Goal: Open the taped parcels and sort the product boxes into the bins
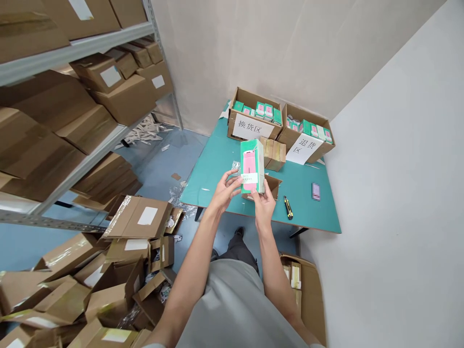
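Observation:
A green and white product box point(250, 164) with a pink bottle-like item printed on its front is held upright in front of me, above the table. My left hand point(225, 191) has its fingers on the lower left side of the box. Closed on its lower right edge is my right hand point(264, 202), thumb on the front. Behind and below it stands an opened small cardboard box point(272, 187), partly hidden by the product box and my hands. A crumpled clear plastic piece point(236, 167) lies beside my left fingers.
On the green table point(213, 164) are two labelled cartons, the left carton point(235, 130) and right carton point(290, 137), holding similar boxes. Small brown boxes point(275, 157), a utility knife point(288, 208) and a phone point(315, 191) lie there too. Shelving point(83, 48) and discarded cartons point(108, 285) fill the left.

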A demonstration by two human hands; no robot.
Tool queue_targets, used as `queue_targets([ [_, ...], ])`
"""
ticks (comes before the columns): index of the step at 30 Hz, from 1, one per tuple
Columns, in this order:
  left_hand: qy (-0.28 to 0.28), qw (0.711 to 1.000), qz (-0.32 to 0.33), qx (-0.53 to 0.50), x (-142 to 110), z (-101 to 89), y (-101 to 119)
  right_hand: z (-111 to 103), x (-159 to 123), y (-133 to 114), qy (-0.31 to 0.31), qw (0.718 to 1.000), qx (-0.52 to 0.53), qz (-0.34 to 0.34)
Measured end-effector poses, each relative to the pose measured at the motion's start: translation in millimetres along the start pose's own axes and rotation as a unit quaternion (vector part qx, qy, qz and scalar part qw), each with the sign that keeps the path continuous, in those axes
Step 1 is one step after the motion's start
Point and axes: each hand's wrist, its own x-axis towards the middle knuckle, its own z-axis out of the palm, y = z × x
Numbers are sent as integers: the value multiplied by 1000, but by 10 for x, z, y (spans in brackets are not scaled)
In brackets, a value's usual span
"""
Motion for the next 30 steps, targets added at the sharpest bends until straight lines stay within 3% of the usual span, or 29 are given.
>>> queue_targets([
  [5,-33,999,-38,-13,28,-98,-26,-9,2,51,-20,997,54,51],
  [8,-22,999,-30,4,26,-119,-4,-15,27,123,-25,997,57,54],
  [14,63,993,9,99,44,-72,4,46,-11,91,-3,996,-73,-41],
  [19,68,988,58,124,37,-30,9,136,-48,-1,-18,989,-145,-6],
  [26,29,1000,-3,11,93,-250,83,83,171,75,0,999,11,48],
  [30,-19,994,-58,-88,175,-346,-39,91,176,103,-32,978,150,141],
])
